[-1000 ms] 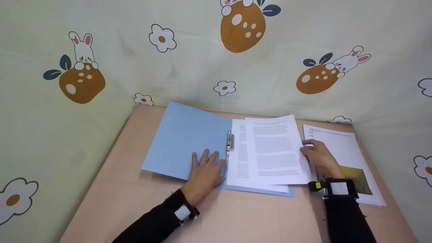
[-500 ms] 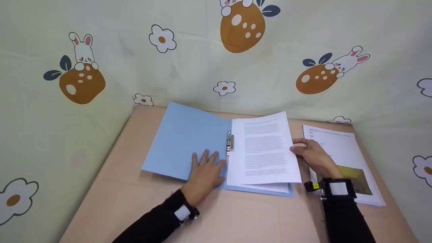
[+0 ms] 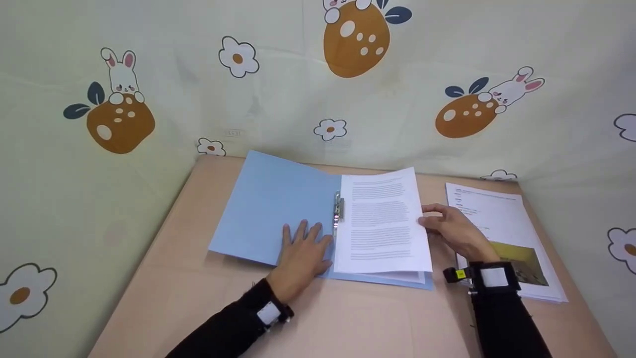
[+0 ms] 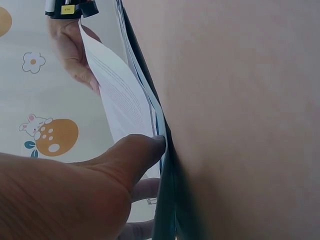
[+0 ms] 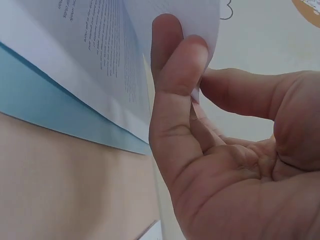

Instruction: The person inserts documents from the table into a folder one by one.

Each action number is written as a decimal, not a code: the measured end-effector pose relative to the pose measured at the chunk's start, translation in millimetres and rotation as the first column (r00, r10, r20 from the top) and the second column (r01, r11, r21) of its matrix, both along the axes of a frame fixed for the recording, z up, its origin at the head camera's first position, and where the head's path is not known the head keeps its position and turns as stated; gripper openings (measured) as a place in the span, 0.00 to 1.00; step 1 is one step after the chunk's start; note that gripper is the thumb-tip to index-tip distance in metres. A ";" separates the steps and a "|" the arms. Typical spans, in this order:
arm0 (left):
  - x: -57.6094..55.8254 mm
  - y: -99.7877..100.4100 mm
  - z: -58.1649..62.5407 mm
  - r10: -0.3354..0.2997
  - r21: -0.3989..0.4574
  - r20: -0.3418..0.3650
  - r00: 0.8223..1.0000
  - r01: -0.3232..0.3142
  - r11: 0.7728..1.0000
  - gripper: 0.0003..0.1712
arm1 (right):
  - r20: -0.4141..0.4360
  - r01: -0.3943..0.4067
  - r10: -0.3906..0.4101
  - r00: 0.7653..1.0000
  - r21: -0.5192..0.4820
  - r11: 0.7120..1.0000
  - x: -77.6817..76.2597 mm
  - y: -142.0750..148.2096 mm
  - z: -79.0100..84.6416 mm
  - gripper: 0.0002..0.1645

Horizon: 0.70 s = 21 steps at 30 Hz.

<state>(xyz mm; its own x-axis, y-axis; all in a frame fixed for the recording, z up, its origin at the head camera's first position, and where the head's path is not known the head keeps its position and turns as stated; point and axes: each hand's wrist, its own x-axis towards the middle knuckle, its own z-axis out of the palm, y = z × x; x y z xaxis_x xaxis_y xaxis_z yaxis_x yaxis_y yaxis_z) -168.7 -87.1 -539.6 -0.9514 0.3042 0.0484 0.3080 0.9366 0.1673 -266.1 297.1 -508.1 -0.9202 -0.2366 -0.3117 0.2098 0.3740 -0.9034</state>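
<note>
A blue folder (image 3: 278, 204) lies spread out on the table, with a metal clip (image 3: 338, 211) along its spine. The left hand (image 3: 302, 258) rests on the folder near the spine, fingers spread; in the left wrist view its thumb (image 4: 142, 150) lies at the folder's lower edge. A printed sheet (image 3: 380, 223) sits over other paper on the folder's right side. Its right edge is raised, pinched between thumb and fingers of the right hand (image 3: 454, 231). The right wrist view shows the pinch on the sheet's edge (image 5: 210, 25) close up.
To the right lies a stack of papers (image 3: 489, 204), its top sheet bearing a yellowish photo; the right hand and wrist partly cover it. The table (image 3: 367, 323) has a pinkish cover. Behind it hangs a patterned cloth (image 3: 283, 99) with rabbits and flowers.
The right hand has moved left with the sheet, whose left edge now lies close to the clip and lines up with the paper beneath. The left hand has stayed put.
</note>
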 end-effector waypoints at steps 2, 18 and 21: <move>-0.4 0.1 -0.1 0.001 -0.001 0.003 1.000 -0.001 1.000 0.31 | 0.002 -0.003 0.003 1.000 0.003 1.000 0.8 -1.0 0.1 0.35; -3.1 1.0 -1.8 0.022 -0.009 0.048 0.999 -0.021 1.000 0.32 | 0.017 -0.005 0.005 1.000 -0.022 1.000 1.4 -3.3 -0.1 0.35; -2.5 1.2 -1.0 0.022 -0.010 0.056 0.998 -0.022 1.000 0.32 | 0.018 -0.015 0.015 1.000 -0.005 1.000 1.5 -2.5 -0.7 0.36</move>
<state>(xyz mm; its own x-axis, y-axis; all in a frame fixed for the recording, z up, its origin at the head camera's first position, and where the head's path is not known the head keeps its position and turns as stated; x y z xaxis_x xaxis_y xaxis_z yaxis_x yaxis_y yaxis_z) -171.2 -85.9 -540.6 -0.9590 0.2834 -0.0081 0.2777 0.9447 0.1747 -264.5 294.6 -508.8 -0.9106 -0.2521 -0.3275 0.2208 0.3731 -0.9011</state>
